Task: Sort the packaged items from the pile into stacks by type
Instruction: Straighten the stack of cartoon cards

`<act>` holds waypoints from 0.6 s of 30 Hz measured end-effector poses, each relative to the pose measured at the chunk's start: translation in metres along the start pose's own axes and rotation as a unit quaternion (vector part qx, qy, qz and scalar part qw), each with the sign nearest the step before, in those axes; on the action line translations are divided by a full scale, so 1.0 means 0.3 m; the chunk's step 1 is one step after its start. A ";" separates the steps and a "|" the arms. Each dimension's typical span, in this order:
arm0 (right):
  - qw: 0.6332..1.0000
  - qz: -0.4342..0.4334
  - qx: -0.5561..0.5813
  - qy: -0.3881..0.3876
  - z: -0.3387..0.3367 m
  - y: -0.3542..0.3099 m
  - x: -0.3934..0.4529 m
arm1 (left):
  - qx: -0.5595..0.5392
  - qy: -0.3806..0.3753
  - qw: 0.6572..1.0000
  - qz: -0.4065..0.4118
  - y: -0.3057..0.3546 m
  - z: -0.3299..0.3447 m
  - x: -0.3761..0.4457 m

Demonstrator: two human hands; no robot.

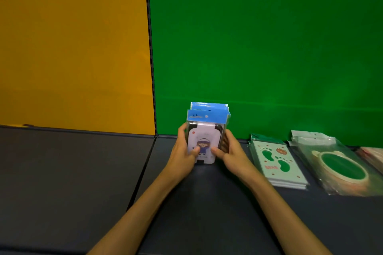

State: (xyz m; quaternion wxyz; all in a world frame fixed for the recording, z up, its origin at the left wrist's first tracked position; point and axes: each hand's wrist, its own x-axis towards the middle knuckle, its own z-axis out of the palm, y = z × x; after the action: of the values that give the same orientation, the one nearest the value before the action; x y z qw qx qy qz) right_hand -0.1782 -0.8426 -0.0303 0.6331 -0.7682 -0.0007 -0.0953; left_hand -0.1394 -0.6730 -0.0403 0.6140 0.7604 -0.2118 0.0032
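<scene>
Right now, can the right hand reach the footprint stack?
Probably yes. The footprint stack lies just beside the right hand with nothing between, but that hand holds the blue-topped packs together with the left hand.

The only lettering is a short red word on the pale green footprint-patterned packet (277, 163) right of the blue-topped cartoon packets (204, 130), too blurred to read.

Left hand (183, 151), right hand (232, 154), both gripping, forearms extended

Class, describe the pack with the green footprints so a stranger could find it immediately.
Start at the green wall; below it lies a dark mat. Right of both hands, the footprint pack tops a flat stack: pale green, two dark green footprints, unlike the round-framed pack beside it.
</scene>
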 end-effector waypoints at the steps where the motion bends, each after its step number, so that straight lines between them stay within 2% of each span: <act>1: 1.000 -0.004 0.006 0.000 0.002 0.007 0.002 | -0.006 -0.002 1.000 0.003 -0.002 0.007 0.001; 8: 0.999 -0.024 0.032 0.000 0.035 0.022 -0.007 | -0.162 -0.001 0.986 -0.044 -0.021 0.022 0.002; 12: 0.999 -0.046 0.021 0.018 0.081 0.035 -0.023 | -0.189 0.006 0.981 -0.036 -0.038 0.037 -0.003; 16: 0.994 -0.084 -0.003 0.065 0.085 0.030 -0.028 | -0.159 0.066 0.985 -0.005 -0.042 0.037 0.001; 18: 0.994 -0.081 -0.010 0.067 0.081 0.038 -0.027 | -0.157 0.053 0.986 -0.015 -0.053 0.027 0.008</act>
State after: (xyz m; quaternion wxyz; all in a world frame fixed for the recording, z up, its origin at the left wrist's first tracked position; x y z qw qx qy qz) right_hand -0.1813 -0.8203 -0.0468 0.6141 -0.7638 -0.0202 -0.1975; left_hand -0.1341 -0.6790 -0.0565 0.7362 0.6563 -0.1652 0.0008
